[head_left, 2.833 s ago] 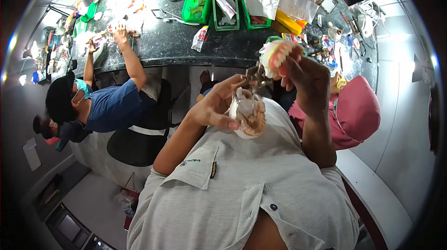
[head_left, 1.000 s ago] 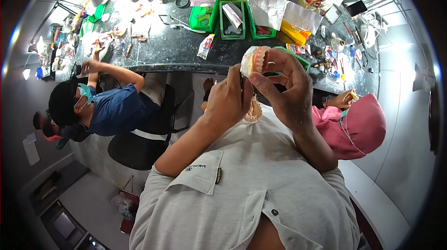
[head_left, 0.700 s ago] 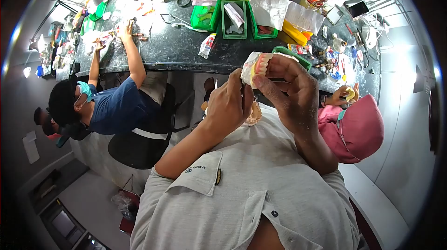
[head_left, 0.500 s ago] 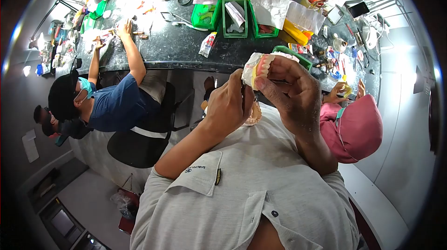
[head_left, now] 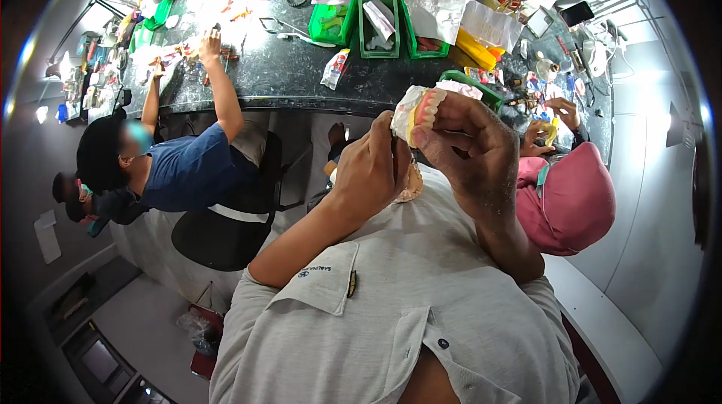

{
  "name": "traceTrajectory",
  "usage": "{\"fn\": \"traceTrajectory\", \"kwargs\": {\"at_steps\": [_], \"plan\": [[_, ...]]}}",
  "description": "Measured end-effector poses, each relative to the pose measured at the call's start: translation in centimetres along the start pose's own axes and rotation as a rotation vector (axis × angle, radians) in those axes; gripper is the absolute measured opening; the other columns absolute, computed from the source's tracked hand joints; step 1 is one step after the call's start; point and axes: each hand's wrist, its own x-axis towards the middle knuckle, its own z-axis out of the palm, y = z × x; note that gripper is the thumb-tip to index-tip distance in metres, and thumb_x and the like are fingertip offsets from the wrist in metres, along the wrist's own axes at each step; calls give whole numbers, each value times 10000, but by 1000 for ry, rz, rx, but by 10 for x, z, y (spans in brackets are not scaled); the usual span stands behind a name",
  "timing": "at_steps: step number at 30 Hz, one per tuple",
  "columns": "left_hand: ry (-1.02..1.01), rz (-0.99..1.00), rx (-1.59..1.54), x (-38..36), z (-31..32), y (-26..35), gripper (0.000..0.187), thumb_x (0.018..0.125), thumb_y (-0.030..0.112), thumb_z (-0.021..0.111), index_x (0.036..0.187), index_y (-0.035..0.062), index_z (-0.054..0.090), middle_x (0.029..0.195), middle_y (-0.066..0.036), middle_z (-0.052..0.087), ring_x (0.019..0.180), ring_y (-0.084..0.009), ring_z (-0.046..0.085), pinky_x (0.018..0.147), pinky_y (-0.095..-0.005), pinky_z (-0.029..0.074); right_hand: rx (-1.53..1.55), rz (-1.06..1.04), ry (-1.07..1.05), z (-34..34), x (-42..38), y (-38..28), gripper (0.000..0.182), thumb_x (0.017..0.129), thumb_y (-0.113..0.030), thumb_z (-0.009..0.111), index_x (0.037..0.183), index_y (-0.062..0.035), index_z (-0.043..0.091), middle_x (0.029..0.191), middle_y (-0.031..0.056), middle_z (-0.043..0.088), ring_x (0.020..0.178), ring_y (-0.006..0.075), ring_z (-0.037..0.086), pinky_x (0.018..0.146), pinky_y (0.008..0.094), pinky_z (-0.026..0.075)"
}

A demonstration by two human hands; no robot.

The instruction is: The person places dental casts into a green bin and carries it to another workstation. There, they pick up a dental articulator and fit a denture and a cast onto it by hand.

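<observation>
Raised in front of my chest is a dental model (head_left: 407,112) of white plaster, with a pink and yellow wax base and a row of artificial teeth (head_left: 429,107). My right hand (head_left: 477,144) grips it from the tooth side, thumb below and fingers over the top. Closed at the plaster's left edge is my left hand (head_left: 368,167), with its fingers curled; I cannot tell what they hold. A second, beige tooth cast (head_left: 411,184) shows partly below the left fingers, close against my shirt. Whitish dust covers my right hand and wrist.
Beyond my hands runs a dark workbench (head_left: 278,80) with green bins (head_left: 378,49), papers (head_left: 435,9) and a small tube (head_left: 335,69). A co-worker in blue (head_left: 192,171) works on the left by a black chair (head_left: 218,238). Another in a pink head covering (head_left: 568,201) sits close on the right.
My hands and the dental model stay almost in place, the model turned very slightly. The right co-worker's hands have shifted, and the left co-worker's arm has moved a little.
</observation>
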Motion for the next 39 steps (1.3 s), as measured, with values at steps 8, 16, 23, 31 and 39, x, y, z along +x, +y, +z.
{"fn": "traceTrajectory", "kwargs": {"at_steps": [8,16,23,31,39], "plan": [[45,-22,20,-5,1,2,421,956,43,587,1308,-120,422,953,-213,646,632,-324,689,533,-392,548,-39,-28,65,6,-5,-1,388,839,-104,829,1164,31,665,1075,104,720,989,158,718,932,319,585],[20,-50,-11,-11,2,-1,390,963,54,581,1293,-106,450,964,-201,631,646,-326,690,534,-388,547,8,6,29,5,-6,-3,380,840,-106,830,1154,32,666,1065,95,718,988,141,709,924,310,588],[43,-64,-26,-10,2,2,401,945,47,590,1293,-105,458,979,-203,631,677,-341,699,551,-388,555,-35,-7,93,9,-7,-2,364,831,-112,841,1119,24,666,1059,89,717,978,134,707,917,312,594],[40,-75,-67,-8,2,1,364,941,29,575,1274,-82,476,1000,-203,629,701,-347,699,581,-404,560,0,5,82,5,-6,-1,392,845,-142,836,1145,25,647,1069,83,720,974,143,708,898,311,594],[52,-150,-138,-8,2,-5,237,965,18,534,1184,-62,495,927,-182,683,743,-323,723,637,-382,573,458,3,5,-21,1,11,486,992,-220,593,1373,76,532,1284,228,643,1191,269,642,1051,443,509]]}}
